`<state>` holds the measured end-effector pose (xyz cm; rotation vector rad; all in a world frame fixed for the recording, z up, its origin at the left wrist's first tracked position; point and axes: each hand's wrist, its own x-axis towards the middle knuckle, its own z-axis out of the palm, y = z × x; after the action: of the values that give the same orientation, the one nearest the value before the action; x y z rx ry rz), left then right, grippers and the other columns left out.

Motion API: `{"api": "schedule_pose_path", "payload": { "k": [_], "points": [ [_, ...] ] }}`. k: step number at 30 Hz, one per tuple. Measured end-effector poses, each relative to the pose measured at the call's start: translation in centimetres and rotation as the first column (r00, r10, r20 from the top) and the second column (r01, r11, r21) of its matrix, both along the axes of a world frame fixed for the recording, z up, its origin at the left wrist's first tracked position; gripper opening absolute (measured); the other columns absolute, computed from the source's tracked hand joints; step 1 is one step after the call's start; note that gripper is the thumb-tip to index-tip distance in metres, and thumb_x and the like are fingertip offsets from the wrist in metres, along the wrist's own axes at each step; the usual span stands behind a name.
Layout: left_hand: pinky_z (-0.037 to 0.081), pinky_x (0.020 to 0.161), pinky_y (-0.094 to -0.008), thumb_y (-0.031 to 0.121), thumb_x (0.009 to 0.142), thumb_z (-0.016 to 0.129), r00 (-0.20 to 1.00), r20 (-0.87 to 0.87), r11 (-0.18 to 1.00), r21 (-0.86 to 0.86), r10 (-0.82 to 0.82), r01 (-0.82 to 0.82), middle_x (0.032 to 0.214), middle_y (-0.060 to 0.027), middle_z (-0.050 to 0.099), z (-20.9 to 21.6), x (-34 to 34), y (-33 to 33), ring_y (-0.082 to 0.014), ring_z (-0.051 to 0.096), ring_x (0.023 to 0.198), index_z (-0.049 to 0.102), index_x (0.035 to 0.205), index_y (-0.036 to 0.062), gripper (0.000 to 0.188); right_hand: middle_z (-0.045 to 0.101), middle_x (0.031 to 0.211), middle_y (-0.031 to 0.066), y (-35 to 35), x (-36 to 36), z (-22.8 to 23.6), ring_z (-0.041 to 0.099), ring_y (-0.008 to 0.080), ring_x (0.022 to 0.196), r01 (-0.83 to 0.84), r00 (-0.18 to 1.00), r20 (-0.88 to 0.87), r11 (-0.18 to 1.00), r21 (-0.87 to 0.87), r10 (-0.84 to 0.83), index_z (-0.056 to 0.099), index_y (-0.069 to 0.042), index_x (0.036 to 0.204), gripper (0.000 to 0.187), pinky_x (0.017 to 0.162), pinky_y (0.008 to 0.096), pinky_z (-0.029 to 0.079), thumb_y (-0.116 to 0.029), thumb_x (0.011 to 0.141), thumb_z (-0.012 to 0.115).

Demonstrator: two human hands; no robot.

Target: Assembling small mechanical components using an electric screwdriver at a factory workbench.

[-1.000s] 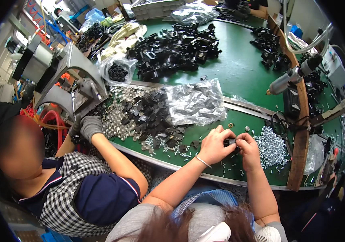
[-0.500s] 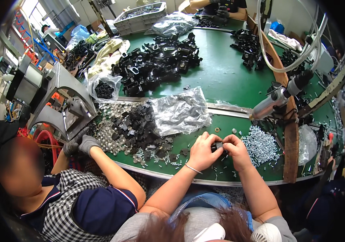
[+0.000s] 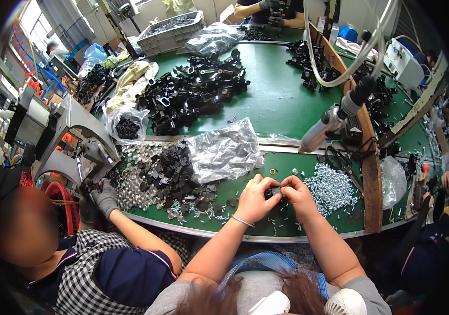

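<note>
Between my two hands, just above the green table, is a small black plastic part (image 3: 273,192). My left hand (image 3: 256,198) pinches it from the left with thumb and fingers. From the right, my right hand (image 3: 298,195) closes its fingertips on the same part. Its details are mostly covered by my fingers. Right of my right hand lies a heap of small silver screws (image 3: 332,188). A brass ring (image 3: 272,171) and a small round metal piece (image 3: 294,171) rest just beyond my hands. A crumpled clear plastic bag (image 3: 224,150) lies to the far left of them.
A pneumatic screwdriver (image 3: 321,131) hangs at the right beside a wooden board (image 3: 371,184). Scissors (image 3: 340,157) lie near the screws. Loose black parts (image 3: 174,165) and a black parts pile (image 3: 193,89) spread leftward. A gloved co-worker's hand (image 3: 104,197) is at a metal press (image 3: 80,136).
The view has shifted slightly, so the table contents appear further left. My hands stay together on the black part. The co-worker's gloved hands at the press have moved a little.
</note>
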<state>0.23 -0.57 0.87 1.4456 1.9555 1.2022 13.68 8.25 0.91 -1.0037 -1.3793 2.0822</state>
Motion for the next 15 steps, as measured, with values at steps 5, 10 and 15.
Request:
{"api": "schedule_pose_path", "payload": {
  "k": [5, 10, 15],
  "points": [
    [0.047, 0.077, -0.0406, 0.026, 0.075, 0.071, 0.999, 0.002, 0.999, -0.004, -0.036, 0.036, 0.090, -0.0098, 0.055, 0.1, 0.5, 0.4, -0.0311, 0.057, 0.091, 0.064, 0.094, 0.0122, 0.025, 0.057, 0.079, 0.0016, 0.5, 0.5, -1.1, 0.053, 0.0091, 0.069, 0.015, 1.000, -0.001, 0.999, 0.049, -0.015, 0.057, -0.003, 0.092, 0.012, 0.063, 0.0235, 0.043, -0.007, 0.081, 0.057],
    [0.049, 0.073, -0.0393, 0.028, 0.074, 0.072, 0.999, 0.048, 1.000, -0.003, -0.005, 0.005, 0.086, -0.0085, 0.056, -0.5, 0.4, -0.4, -0.0281, 0.059, 0.085, 0.066, 0.094, 0.0125, 0.027, 0.058, 0.081, 0.0042, 0.0, 0.3, -1.7, 0.055, 0.0119, 0.069, 0.039, 0.999, -0.016, 0.994, 0.104, -0.037, 0.057, -0.002, 0.095, 0.018, 0.061, 0.0258, 0.045, -0.011, 0.080, 0.060],
    [0.050, 0.071, -0.0375, 0.029, 0.073, 0.074, 1.000, -0.022, 1.000, -0.019, 0.022, -0.022, 0.086, -0.0082, 0.057, -0.5, 0.5, -0.7, -0.0252, 0.061, 0.082, 0.067, 0.094, 0.0133, 0.027, 0.058, 0.081, 0.0027, -0.2, 0.7, -1.5, 0.054, 0.0112, 0.069, -0.001, 0.998, 0.065, 0.996, 0.093, -0.005, 0.058, -0.003, 0.096, 0.020, 0.061, 0.0238, 0.044, -0.014, 0.080, 0.064]
  ]
}}
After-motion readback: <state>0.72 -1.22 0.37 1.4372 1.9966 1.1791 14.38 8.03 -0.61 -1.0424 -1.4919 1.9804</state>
